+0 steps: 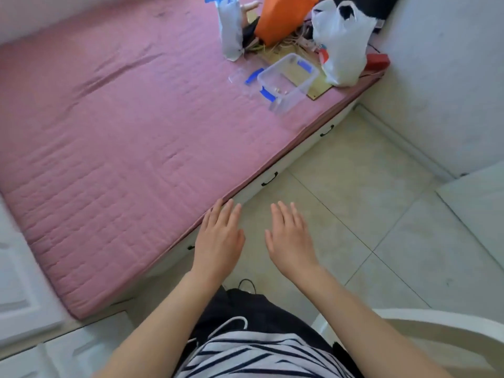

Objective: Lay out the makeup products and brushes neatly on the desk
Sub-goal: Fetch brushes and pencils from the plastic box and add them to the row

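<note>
My left hand (219,240) and my right hand (289,238) are held out flat in front of me, palms down, fingers straight, holding nothing. They hover side by side above the tiled floor (368,214), at the near edge of a bed with a pink mattress (122,126). No makeup product, brush or desk shows in this view. A clear plastic box (289,83) with blue clips lies on the far right part of the mattress, well beyond both hands.
On the bed's far end stand a white plastic bag (341,42), an orange bag (283,17), a pale paper bag (231,31) and tangled cables (294,40). White cabinet doors (24,296) sit at the left. A white chair rim (436,323) curves at my lower right.
</note>
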`<state>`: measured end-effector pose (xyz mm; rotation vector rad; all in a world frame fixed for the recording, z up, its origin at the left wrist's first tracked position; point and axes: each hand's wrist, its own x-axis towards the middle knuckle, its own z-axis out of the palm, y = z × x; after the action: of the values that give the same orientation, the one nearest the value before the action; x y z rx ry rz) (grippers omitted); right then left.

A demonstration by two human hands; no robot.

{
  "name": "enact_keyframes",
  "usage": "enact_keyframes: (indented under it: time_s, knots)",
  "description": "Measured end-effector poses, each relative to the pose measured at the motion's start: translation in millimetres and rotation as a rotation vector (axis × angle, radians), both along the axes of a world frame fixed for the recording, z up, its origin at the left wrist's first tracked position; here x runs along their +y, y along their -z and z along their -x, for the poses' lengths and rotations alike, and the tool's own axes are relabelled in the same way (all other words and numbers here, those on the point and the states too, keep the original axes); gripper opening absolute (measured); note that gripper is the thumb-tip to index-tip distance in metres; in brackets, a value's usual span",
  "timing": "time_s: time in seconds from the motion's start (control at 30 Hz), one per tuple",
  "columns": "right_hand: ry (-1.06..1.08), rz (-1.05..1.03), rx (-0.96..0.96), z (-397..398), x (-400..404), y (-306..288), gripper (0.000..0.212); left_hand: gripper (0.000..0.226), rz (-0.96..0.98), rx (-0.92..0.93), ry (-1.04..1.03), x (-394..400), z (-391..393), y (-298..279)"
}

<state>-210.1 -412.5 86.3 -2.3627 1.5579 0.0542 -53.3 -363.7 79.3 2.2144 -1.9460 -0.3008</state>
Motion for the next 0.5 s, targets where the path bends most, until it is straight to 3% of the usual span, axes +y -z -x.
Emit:
enact_keyframes:
  time_s: [0.5]
  knots:
    - [0.453,-0.127,-0.067,65.5,-104.2,-4.8,0.060,0.061,-0.072,-0.024,0.405,-177.6,57.7,0.9]
